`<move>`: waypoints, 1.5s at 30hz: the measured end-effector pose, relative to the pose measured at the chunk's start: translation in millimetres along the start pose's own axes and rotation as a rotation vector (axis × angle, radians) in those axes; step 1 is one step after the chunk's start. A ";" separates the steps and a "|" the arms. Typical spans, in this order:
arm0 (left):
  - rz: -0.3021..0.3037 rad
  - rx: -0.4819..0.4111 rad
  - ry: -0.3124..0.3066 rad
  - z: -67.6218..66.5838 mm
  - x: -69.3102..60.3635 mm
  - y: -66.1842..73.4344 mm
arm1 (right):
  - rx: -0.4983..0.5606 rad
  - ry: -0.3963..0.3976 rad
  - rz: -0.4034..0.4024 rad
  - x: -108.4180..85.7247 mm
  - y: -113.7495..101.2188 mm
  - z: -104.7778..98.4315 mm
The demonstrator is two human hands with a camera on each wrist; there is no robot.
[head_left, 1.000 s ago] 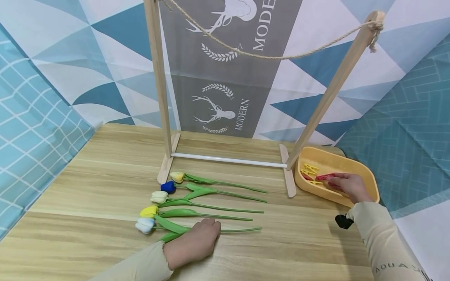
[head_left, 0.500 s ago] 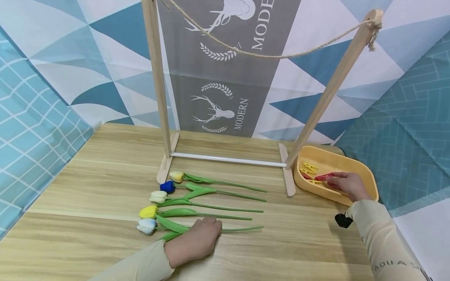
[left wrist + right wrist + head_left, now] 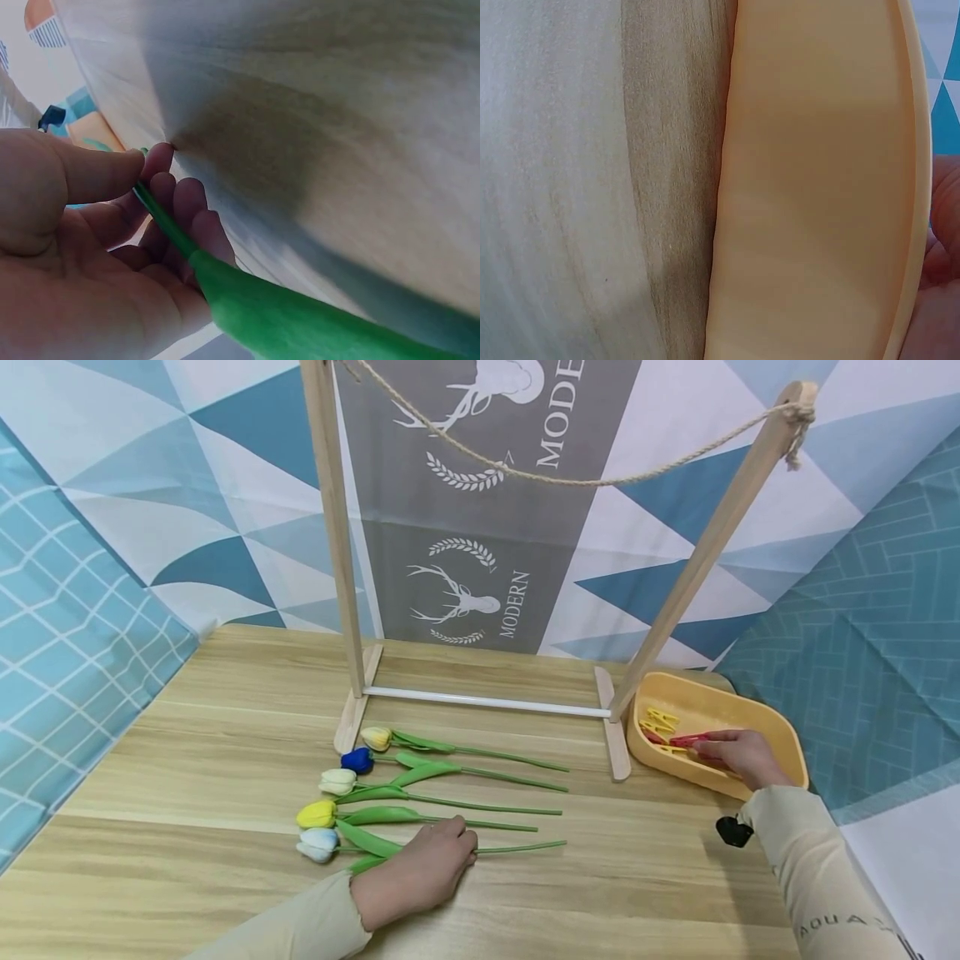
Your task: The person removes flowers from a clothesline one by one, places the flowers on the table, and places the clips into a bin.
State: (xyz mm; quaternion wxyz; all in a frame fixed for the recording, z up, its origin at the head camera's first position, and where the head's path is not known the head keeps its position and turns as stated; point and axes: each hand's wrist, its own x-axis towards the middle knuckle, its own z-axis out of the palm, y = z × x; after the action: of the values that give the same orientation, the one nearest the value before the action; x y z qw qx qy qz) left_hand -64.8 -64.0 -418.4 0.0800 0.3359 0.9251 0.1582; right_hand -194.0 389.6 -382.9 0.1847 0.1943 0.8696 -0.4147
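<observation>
My left hand point(image 3: 420, 870) pinches the green stem point(image 3: 166, 223) of a white and light-blue artificial tulip point(image 3: 318, 844) between thumb and fingers, low over the table. Above it lie a bright yellow tulip point(image 3: 317, 814), a cream tulip point(image 3: 338, 781), a dark blue tulip point(image 3: 357, 760) and a pale yellow tulip point(image 3: 377, 738), their stems pointing right. My right hand point(image 3: 744, 757) reaches into the orange plastic basin point(image 3: 780, 739) and pinches a red clothespin point(image 3: 690, 739). Beside it lie several yellow clothespins point(image 3: 662, 718). In the right wrist view the basin wall hides most of that hand.
Behind the flowers stands a wooden frame with a left post point(image 3: 337, 527), a right post point(image 3: 712, 547) and a white bottom rod point(image 3: 487, 700). A slack rope point(image 3: 570, 482) hangs between the posts. The wood-grain table point(image 3: 187, 760) meets patterned cloth at the back and sides.
The white and light-blue tulip has shifted slightly right and up with my left hand, its head nearer the yellow one. My right hand stays in the basin with the red clothespin.
</observation>
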 end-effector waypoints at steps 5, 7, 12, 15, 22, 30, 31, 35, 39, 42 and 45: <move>0.037 -0.012 0.005 -1.0 2.1 -1.0 | -0.094 -0.010 -0.027 0.4 0.3 -0.1; 0.040 -0.012 0.002 -0.9 2.5 -1.0 | -0.143 -0.014 -0.053 0.6 0.5 0.1; 0.034 -0.004 -0.006 -0.4 2.7 -0.5 | -0.229 -0.027 -0.072 1.8 0.6 0.1; 0.030 0.001 -0.016 -1.6 2.7 0.0 | -0.240 -0.032 -0.065 3.8 0.5 -0.9; 0.036 -0.012 -0.025 -2.0 2.8 -0.4 | -0.262 -0.024 -0.069 6.5 -0.1 -1.7; 0.050 0.023 -0.012 -1.0 2.3 -0.3 | -0.261 -0.043 -0.050 8.8 -2.1 0.3; 0.050 0.025 -0.011 -0.8 2.2 -0.3 | -0.264 -0.045 -0.051 9.4 -2.2 0.3; 0.050 0.031 -0.008 0.0 2.2 -0.6 | -0.271 -0.047 -0.047 10.8 -3.1 0.5; 0.052 0.037 -0.004 -0.2 2.5 -1.2 | -0.272 -0.051 -0.044 12.1 -3.5 0.2; 0.053 0.039 -0.001 -0.5 2.7 -1.2 | -0.272 -0.062 -0.042 12.8 -3.3 -0.5; 0.053 0.040 0.002 -0.6 2.8 -0.9 | -0.270 -0.078 -0.041 13.8 -2.3 -1.3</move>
State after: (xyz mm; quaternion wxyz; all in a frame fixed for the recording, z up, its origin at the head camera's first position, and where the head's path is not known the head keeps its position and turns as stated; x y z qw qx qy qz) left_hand -67.7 -63.0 -418.3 0.0684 0.3617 0.9189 0.1421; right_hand -207.2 391.8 -387.4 0.2342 0.1337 0.9134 -0.3048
